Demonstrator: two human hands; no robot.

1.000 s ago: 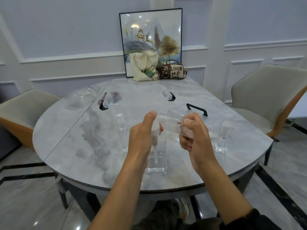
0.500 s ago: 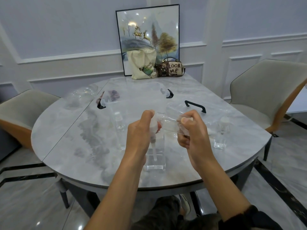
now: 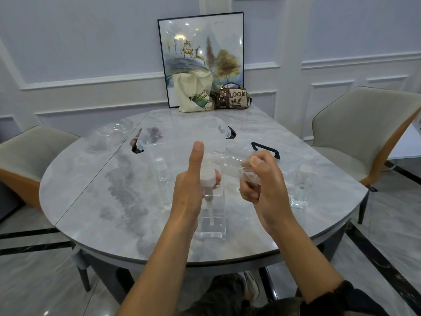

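4 clear btls (image 3: pixel 232 165) (image 3: pixel 211 226) (image 3: pixel 162 176) (image 3: pixel 301 190), 2 chairs (image 3: pixel 34 153) (image 3: pixel 364 133), 2 bags (image 3: pixel 193 94) (image 3: pixel 234 99), 1 pic (image 3: pixel 200 42), 1 tbl (image 3: pixel 91 206).

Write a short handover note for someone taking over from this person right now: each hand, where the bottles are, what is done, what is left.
The left hand grips the white pump cap, thumb raised. Its tube runs down at the clear square bottle standing on the table; I cannot tell whether it is screwed on.
The right hand grips a small clear bottle on its side, neck towards the pump.
Done: the small bottle is uncapped and in hand.
Left, probably: fill and cap it. Two capped small bottles stand on either side.
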